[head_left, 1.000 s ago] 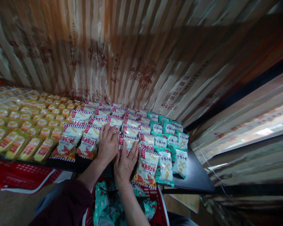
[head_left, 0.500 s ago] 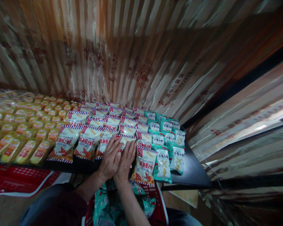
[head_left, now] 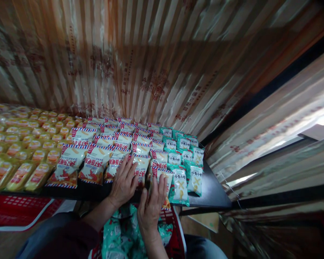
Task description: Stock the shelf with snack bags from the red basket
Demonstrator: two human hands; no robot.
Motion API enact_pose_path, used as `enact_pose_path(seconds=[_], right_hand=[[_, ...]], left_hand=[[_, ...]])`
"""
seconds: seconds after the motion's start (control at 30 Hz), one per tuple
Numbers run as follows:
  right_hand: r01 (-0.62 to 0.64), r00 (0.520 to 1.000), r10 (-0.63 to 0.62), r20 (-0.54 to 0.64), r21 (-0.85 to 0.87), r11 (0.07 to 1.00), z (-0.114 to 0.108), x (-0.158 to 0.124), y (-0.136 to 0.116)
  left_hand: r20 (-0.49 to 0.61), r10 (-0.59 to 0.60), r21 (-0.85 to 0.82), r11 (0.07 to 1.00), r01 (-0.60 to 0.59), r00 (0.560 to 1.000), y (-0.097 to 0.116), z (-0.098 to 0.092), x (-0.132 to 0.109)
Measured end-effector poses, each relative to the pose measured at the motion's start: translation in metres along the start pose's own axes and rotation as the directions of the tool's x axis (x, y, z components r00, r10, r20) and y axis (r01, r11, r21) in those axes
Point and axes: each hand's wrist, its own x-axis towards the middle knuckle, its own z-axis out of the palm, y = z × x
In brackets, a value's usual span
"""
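Note:
Rows of white-and-orange snack bags (head_left: pixel 94 162) with red-and-blue striped edges cover the middle of a dark table. My left hand (head_left: pixel 122 181) lies with fingers stretched out over the left side of one front-row snack bag (head_left: pixel 140 166). To its right, my right hand (head_left: pixel 152 207) has its fingers extended on the front snack bag (head_left: pixel 163 175) nearest the right end, hiding much of it. Teal snack bags (head_left: pixel 179 183) stand in rows just right of that bag. Neither hand is gripping anything.
Yellow-wrapped packaged cakes (head_left: pixel 37 176) fill the table's left side. Below the edge stand a red basket (head_left: pixel 178 230) of teal bags (head_left: pixel 112 233) and another red basket (head_left: pixel 18 212). A patterned curtain (head_left: pixel 110 64) hangs behind; the dark table's corner (head_left: pixel 216 196) shows at right.
My hands have come apart. The right hand has moved right and nearer, from the middle bag onto the bag beside it. The view has shifted slightly.

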Motion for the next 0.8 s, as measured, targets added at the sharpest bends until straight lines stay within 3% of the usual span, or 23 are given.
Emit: enact_pose_path(seconds=[0.23, 0.47, 0.8], right_hand=[[-0.129, 0.99, 0.136, 0.037, -0.155, 0.979, -0.026, -0.017, 0.037], [-0.135, 0.985, 0.148, 0.084, -0.148, 0.98, -0.014, -0.031, 0.04], [-0.121, 0.989, 0.131, 0.072, -0.132, 0.984, -0.005, -0.028, 0.039]], left_hand=[[-0.026, 0.024, 0.063, 0.998, -0.022, 0.999, 0.01, 0.002, 0.001], [-0.014, 0.038, 0.052, 0.998, -0.037, 0.999, 0.011, 0.007, 0.001], [-0.006, 0.035, 0.043, 0.998, -0.035, 0.999, 0.01, 0.006, 0.004]])
